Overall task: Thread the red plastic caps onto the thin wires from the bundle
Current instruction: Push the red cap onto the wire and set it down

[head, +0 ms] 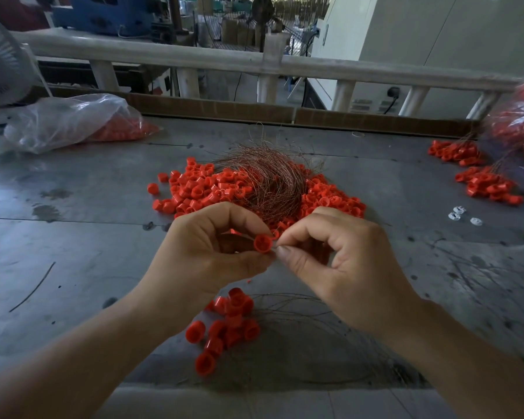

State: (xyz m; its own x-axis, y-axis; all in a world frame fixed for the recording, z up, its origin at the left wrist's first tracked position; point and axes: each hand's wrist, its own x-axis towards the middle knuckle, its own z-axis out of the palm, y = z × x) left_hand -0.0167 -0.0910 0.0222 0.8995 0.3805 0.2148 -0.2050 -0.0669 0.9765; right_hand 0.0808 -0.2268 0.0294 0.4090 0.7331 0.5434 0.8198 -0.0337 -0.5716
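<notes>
My left hand (212, 252) pinches a red plastic cap (262, 244) between thumb and fingers, its open mouth facing me. My right hand (342, 261) pinches a thin wire at the cap's right edge; the wire tip itself is too fine to make out. Beyond the hands lies a heap of loose red caps (200, 189) with a bundle of thin copper-coloured wires (270, 179) on top of it. Below my hands sits a small cluster of red caps (224, 325) with thin wires trailing off to the right (315, 316).
A grey metal table (88, 252) carries everything. A clear plastic bag of red caps (73, 122) lies at the back left, another bag (521, 122) at the far right beside two piles of wired caps (484, 186). Small white pieces (463, 214) lie right. A railing (194, 60) runs behind.
</notes>
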